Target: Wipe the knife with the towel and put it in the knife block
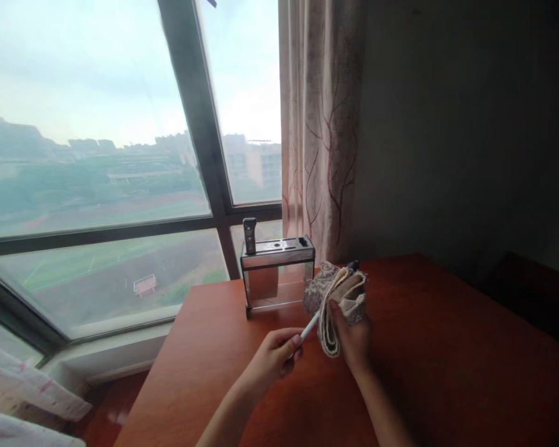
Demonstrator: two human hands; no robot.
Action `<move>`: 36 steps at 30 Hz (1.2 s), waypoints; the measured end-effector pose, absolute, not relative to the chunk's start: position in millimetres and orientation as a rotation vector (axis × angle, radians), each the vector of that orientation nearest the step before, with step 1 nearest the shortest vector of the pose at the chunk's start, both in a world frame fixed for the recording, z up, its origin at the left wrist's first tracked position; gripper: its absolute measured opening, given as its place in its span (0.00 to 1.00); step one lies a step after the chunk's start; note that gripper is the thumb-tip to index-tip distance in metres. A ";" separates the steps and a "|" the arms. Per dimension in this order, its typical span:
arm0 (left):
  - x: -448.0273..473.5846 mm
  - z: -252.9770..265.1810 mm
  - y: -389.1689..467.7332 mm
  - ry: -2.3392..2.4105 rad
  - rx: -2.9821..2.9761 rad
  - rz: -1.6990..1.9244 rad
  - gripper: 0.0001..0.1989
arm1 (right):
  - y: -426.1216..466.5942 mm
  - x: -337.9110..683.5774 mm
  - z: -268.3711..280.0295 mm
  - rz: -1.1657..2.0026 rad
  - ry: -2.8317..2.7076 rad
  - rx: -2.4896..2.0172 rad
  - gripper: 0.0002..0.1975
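Observation:
My left hand (279, 355) is closed around a slim white rod (310, 325), whose upper end runs to the folded cloth. Whether this rod joins the dark tip (353, 265) showing beyond the cloth is hidden. My right hand (353, 335) grips the beige and grey cloth (331, 310), folded in layers, with the thumb pressed on its near side. Just behind the cloth stands a clear-sided knife block (278, 251) with a dark slotted top. A dark riveted knife handle (249, 236) sticks up from its left end.
The reddish-brown table (205, 360) reaches its left edge near the window sill. A large window with dark frames (200, 105) fills the left side. Behind the table hangs a patterned curtain (323, 136), beside a dark wall (447, 136).

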State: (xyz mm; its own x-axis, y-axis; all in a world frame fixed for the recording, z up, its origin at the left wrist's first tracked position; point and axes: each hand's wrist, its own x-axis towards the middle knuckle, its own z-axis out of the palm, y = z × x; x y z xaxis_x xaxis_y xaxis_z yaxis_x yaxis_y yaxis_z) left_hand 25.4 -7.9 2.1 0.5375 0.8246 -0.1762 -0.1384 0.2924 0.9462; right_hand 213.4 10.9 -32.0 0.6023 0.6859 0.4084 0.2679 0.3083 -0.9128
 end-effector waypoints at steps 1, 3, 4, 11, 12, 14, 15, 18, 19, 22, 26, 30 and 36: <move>23.6 3.2 -7.5 0.758 1.072 0.715 0.22 | 10.9 216.0 -34.3 0.282 -0.975 -1.289 0.15; 20.4 4.9 -6.9 0.740 1.048 0.691 0.20 | 11.2 219.8 -37.5 0.225 -1.026 -1.294 0.13; 19.1 5.5 -6.6 0.731 1.039 0.686 0.19 | 11.7 221.0 -38.3 0.211 -1.032 -1.280 0.12; 16.3 4.1 -5.6 0.723 0.986 0.727 0.16 | 17.1 221.0 -33.0 0.572 -0.791 -1.140 0.18; 16.4 3.7 -5.8 0.725 0.989 0.735 0.16 | 17.2 221.5 -30.8 0.636 -0.755 -1.100 0.20; 17.0 2.6 -6.3 0.730 1.008 0.754 0.17 | 16.3 224.4 -25.3 0.876 -0.656 -0.933 0.21; 17.5 1.7 -6.4 0.735 1.019 0.762 0.18 | 15.3 226.7 -22.4 1.029 -0.591 -0.807 0.21; 20.1 -3.1 -6.0 0.774 1.078 0.792 0.20 | 10.8 235.2 -15.7 1.328 -0.438 -0.477 0.20; 21.2 -5.2 -5.5 0.795 1.124 0.799 0.20 | 9.3 237.5 -15.0 1.360 -0.409 -0.425 0.20; 24.0 -11.0 -4.3 0.884 1.393 0.824 0.17 | 6.0 239.8 -17.8 1.389 -0.347 -0.399 0.20; 25.5 -13.0 -5.2 0.996 1.754 0.840 0.13 | 7.1 231.9 -22.5 1.362 -0.401 -0.537 0.21; 26.0 -13.7 -6.2 1.187 2.002 0.940 0.10 | 10.8 219.4 -19.1 1.140 -0.429 -0.645 0.23; 21.0 -19.0 -3.2 1.307 2.016 1.012 0.10 | 9.4 213.9 -15.7 1.041 -0.445 -0.701 0.25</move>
State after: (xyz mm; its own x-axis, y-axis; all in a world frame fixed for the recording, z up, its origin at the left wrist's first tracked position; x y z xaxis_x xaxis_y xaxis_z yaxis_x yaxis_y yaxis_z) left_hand 21.0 -3.2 -19.0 0.2519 0.9191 0.3030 0.5238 -0.3928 0.7559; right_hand 213.9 9.4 -15.7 0.4481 0.8939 0.0105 -0.6258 0.3220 -0.7104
